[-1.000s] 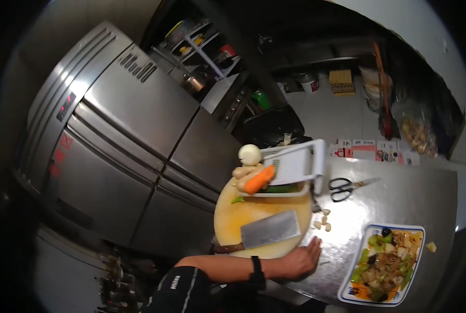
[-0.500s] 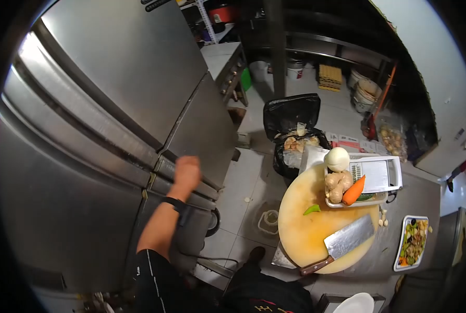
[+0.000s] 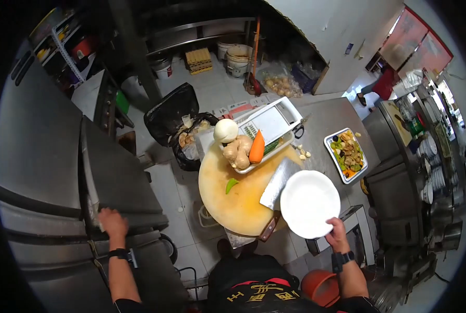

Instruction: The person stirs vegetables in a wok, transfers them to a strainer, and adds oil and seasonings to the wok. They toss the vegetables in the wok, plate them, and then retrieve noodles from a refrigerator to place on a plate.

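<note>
My right hand grips the rim of a round white plate, held over the right edge of the chopping board. My left hand has its fingers curled at the edge of a steel refrigerator door, which stands ajar. On the round yellowed chopping board lie a cleaver, partly hidden by the plate, and a piece of green pepper. A white basket overlaps the board's far side, holding a carrot, ginger, a pale round vegetable and a white grater.
A tray of mixed cooked food sits on the steel counter, with garlic cloves nearby. A black-lined bin stands behind the board. Below right is a red bucket. Another person is at the far right.
The view has swung right. The refrigerator door has come open, with my left hand at its edge. My right hand has come into view, holding the plate over the board's edge.
</note>
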`<state>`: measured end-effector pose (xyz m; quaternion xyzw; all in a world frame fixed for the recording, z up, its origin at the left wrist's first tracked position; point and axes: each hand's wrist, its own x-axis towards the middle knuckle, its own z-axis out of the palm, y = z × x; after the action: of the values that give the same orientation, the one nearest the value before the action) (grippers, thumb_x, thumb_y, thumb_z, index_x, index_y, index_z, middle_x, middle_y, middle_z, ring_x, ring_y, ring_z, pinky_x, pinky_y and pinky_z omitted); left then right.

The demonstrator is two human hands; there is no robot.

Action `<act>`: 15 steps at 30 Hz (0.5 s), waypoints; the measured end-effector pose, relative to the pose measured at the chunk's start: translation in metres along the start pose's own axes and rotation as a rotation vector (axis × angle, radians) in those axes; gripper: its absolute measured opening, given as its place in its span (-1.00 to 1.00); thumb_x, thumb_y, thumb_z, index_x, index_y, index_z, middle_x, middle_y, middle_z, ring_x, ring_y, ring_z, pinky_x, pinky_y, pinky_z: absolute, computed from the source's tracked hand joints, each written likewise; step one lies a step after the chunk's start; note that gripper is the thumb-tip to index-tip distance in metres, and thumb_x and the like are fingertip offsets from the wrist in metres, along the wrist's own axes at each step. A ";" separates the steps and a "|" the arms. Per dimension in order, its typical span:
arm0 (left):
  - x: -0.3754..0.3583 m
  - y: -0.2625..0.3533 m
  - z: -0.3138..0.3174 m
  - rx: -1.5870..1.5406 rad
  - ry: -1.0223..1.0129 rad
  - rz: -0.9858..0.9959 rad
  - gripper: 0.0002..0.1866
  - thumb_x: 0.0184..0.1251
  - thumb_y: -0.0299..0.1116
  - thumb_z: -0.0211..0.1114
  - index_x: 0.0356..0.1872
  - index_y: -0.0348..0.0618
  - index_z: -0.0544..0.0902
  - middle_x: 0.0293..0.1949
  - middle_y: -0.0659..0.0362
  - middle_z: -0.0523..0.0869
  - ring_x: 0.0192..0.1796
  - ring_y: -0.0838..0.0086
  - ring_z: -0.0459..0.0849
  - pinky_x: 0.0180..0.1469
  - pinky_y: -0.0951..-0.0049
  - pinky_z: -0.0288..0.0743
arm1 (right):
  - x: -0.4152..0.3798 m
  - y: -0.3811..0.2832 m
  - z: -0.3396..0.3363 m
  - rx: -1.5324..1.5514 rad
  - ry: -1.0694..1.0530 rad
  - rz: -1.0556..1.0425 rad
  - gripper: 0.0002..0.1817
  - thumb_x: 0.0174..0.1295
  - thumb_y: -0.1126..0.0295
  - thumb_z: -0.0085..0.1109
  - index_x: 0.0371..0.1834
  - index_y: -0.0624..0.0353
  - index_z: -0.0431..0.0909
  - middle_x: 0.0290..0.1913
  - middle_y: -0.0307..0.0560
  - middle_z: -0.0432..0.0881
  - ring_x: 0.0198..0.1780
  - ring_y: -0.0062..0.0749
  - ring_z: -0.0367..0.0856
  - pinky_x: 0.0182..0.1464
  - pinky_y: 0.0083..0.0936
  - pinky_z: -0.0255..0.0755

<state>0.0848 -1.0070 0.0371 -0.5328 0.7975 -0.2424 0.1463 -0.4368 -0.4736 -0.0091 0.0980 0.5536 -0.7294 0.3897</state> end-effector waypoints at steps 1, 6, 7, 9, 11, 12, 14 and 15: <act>0.004 0.018 -0.005 -0.100 -0.023 0.041 -0.56 0.04 0.05 0.41 -0.21 -0.10 0.74 -0.08 0.05 0.69 0.12 0.17 0.55 0.21 0.10 0.29 | 0.012 0.004 0.015 -0.015 -0.014 0.015 -0.69 0.09 0.42 0.13 -0.06 0.23 0.56 -0.07 -0.12 0.65 0.03 -0.32 0.61 0.12 -0.35 0.48; 0.048 0.091 -0.041 -0.379 0.119 0.079 -0.62 -0.04 -0.04 0.44 -0.34 -0.13 0.71 -0.22 0.05 0.69 -0.03 0.16 0.60 -0.01 0.04 0.36 | 0.039 0.013 0.082 -0.077 -0.161 -0.007 -0.56 0.07 0.49 0.07 0.08 0.38 0.48 -0.02 -0.02 0.63 0.04 -0.22 0.61 0.18 -0.29 0.48; 0.052 0.102 -0.043 -0.383 0.122 0.092 -0.65 -0.02 -0.06 0.41 -0.34 -0.12 0.71 -0.21 0.05 0.69 -0.01 0.17 0.60 -0.02 0.06 0.36 | 0.048 0.020 0.080 -0.113 -0.166 -0.010 -0.54 0.07 0.50 0.06 0.10 0.41 0.46 0.00 0.01 0.62 0.04 -0.19 0.61 0.21 -0.27 0.47; 0.059 0.112 -0.060 -0.552 0.260 0.172 -0.68 -0.03 -0.15 0.41 -0.31 -0.15 0.70 -0.27 0.06 0.65 -0.03 0.18 0.56 0.00 0.11 0.34 | 0.057 0.020 0.071 -0.196 -0.166 -0.014 -0.52 0.07 0.51 0.04 0.12 0.44 0.44 0.02 0.03 0.61 0.04 -0.16 0.62 0.22 -0.24 0.47; 0.060 0.117 -0.080 -0.744 0.361 0.178 -0.67 -0.05 -0.20 0.45 -0.30 -0.18 0.66 -0.23 0.05 0.61 -0.01 0.17 0.51 0.06 0.12 0.30 | 0.055 0.014 0.075 -0.221 -0.176 0.033 -0.48 0.07 0.52 0.05 0.17 0.44 0.41 0.06 0.05 0.59 0.07 -0.14 0.61 0.20 -0.22 0.48; 0.060 0.114 -0.085 -0.791 0.351 0.245 -0.61 -0.02 -0.21 0.46 -0.18 -0.22 0.66 -0.10 -0.01 0.61 0.10 0.14 0.50 0.17 0.08 0.27 | 0.051 0.010 0.075 -0.201 -0.173 0.076 -0.45 0.07 0.53 0.06 0.22 0.45 0.38 0.10 0.07 0.58 0.10 -0.12 0.60 0.18 -0.22 0.49; 0.058 0.104 -0.090 -0.875 0.542 0.274 -0.47 0.09 -0.18 0.43 0.07 -0.22 0.59 0.14 -0.06 0.56 0.26 0.08 0.45 0.31 0.04 0.19 | 0.037 0.006 0.084 -0.179 -0.169 0.115 -0.48 0.22 0.39 0.06 0.25 0.38 0.37 0.11 0.03 0.59 0.09 -0.17 0.61 0.15 -0.20 0.51; 0.058 0.091 -0.084 -0.944 0.629 0.255 -0.53 0.12 -0.22 0.40 0.04 -0.22 0.60 0.11 -0.04 0.57 0.23 0.08 0.47 0.30 0.03 0.22 | 0.034 0.004 0.082 -0.241 -0.127 0.127 -0.50 0.24 0.30 0.06 0.24 0.25 0.43 0.19 -0.06 0.57 0.16 -0.19 0.58 0.20 -0.21 0.47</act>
<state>-0.0498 -1.0122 0.0598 -0.3426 0.8821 0.0124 -0.3230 -0.4333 -0.5616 -0.0012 0.0390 0.6041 -0.6361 0.4785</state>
